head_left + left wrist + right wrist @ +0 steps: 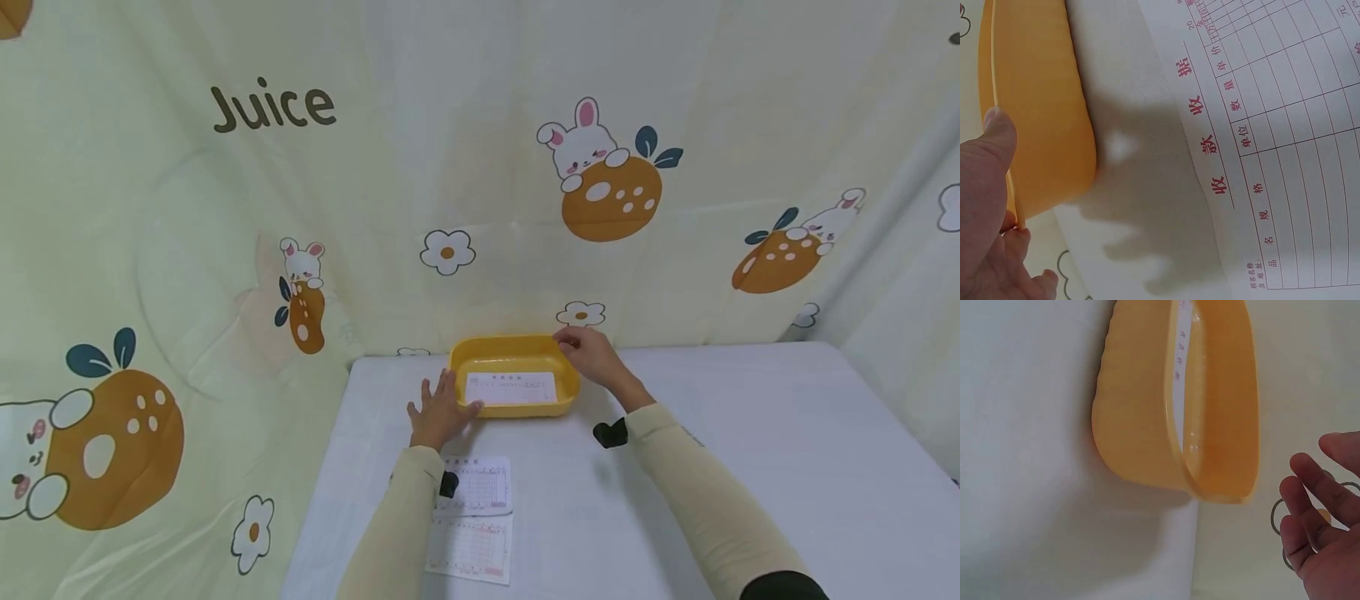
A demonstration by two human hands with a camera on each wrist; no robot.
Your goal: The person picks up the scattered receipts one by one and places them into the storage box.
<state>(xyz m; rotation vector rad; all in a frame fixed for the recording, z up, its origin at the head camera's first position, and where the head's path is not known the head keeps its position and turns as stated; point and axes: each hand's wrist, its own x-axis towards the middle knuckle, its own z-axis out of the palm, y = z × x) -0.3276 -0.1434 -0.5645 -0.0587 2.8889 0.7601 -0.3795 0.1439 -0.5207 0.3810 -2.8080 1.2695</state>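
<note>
A yellow plastic tray (517, 412) stands near the table's back edge, with a white printed slip (510, 387) lying inside. At its near left corner my left hand (437, 412) holds the rim, thumb on the front side and a finger round the left side; the other fingers spread outward. In the left wrist view the thumb (999, 134) sits right on the rim. My right hand (592, 357) is by the tray's far right corner, overlapping it in the head view. Its fingers (1297, 497) are loosely bent, apart from the tray in the right wrist view, with nothing between them.
Two printed receipt sheets (474, 546) lie one beyond the other on the white-covered table (720, 467), in front of the tray and close to the left forearm. A patterned curtain (495, 167) hangs directly behind the tray.
</note>
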